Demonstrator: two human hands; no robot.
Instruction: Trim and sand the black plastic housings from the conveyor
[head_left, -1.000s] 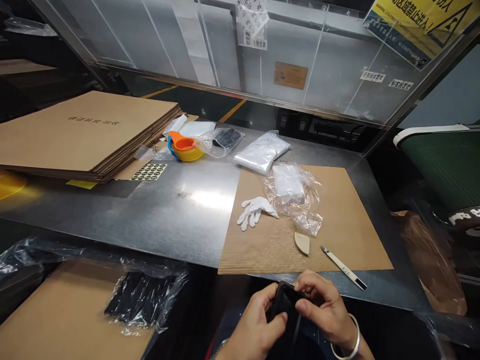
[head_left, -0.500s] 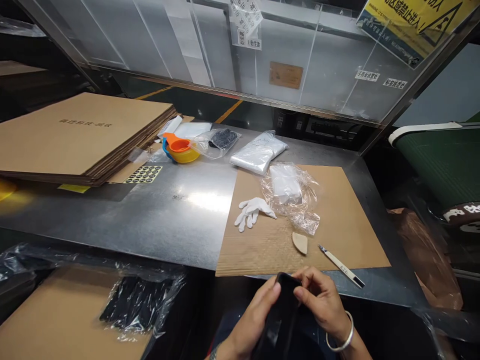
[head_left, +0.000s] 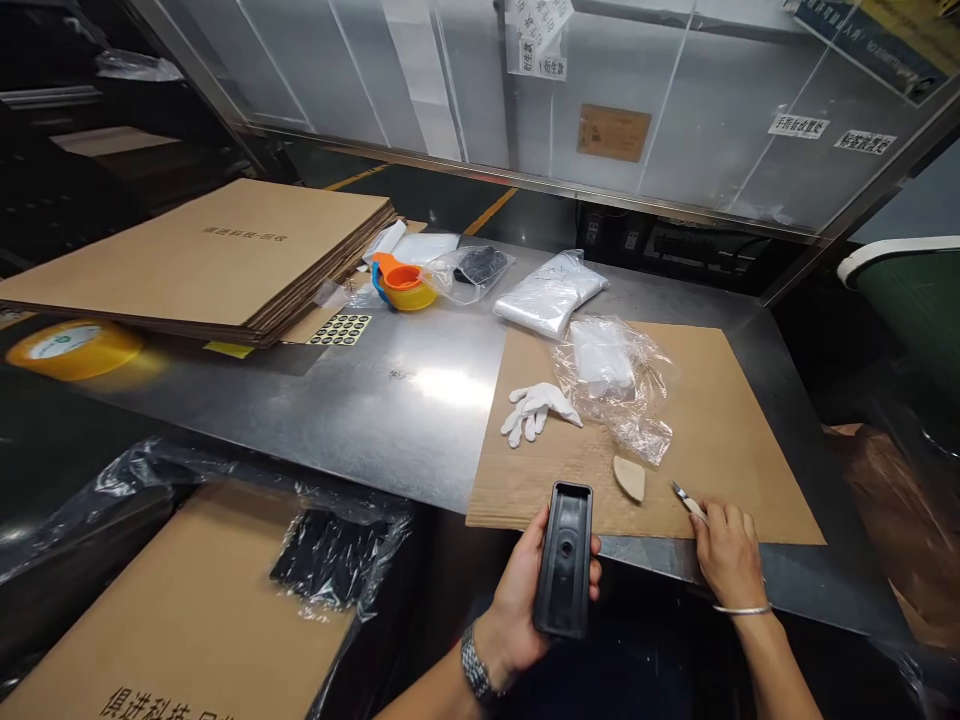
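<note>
The metal table (head_left: 360, 420) fills the centre of the frame, with a stack of flat cartons (head_left: 217, 260) at upper left and a cardboard mat (head_left: 720, 430) at centre right. On the mat lie a crumpled clear bag (head_left: 622, 385), a white glove (head_left: 536, 408) and a small beige wedge (head_left: 629, 478), all close together. At lower centre the left hand (head_left: 525, 600) grips a black moulded part (head_left: 564, 558) by its long sides, held upright over the table's near edge, off the surface. The right hand (head_left: 724, 555) lies at the mat's near edge, fingers curled over a bladed knife (head_left: 684, 497); only the tip shows. Risks: the exposed blade points toward the bag and wedge and could snag the film; a one-handed grip on the part over open floor could slip.
</note>
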